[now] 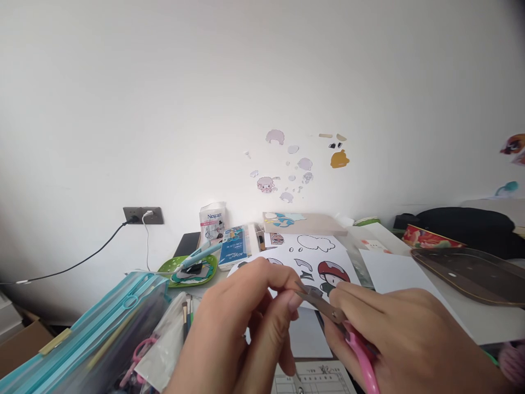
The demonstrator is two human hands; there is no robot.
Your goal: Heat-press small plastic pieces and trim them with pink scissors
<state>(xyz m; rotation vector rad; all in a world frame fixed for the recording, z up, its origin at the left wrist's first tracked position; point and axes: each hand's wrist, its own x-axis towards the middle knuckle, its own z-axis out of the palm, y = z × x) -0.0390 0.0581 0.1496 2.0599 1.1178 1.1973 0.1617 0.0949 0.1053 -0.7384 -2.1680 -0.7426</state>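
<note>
My right hand (394,328) grips a pair of scissors (334,314) with pink handles. Their metal blades point left and reach the fingertips of my left hand (246,317). The thumb and index finger of that hand are pinched together at the blade tips. Whatever sits in the pinch is too small and covered to make out. Behind the hands lies a printed sheet (353,268) with cartoon parts, among them a figure in a red helmet (330,268) and a cloud outline (315,242). Under my hands, a form with a printed grid (324,380) shows partly.
To the left are a clear zip pouch (110,323) with blue trim and a green tray (164,268) of cutouts. A Nexcare bag (213,221) and a blue marker box (233,246) stand behind. A brown tray (471,276) lies right. Paper cutouts (305,164) stick to the wall.
</note>
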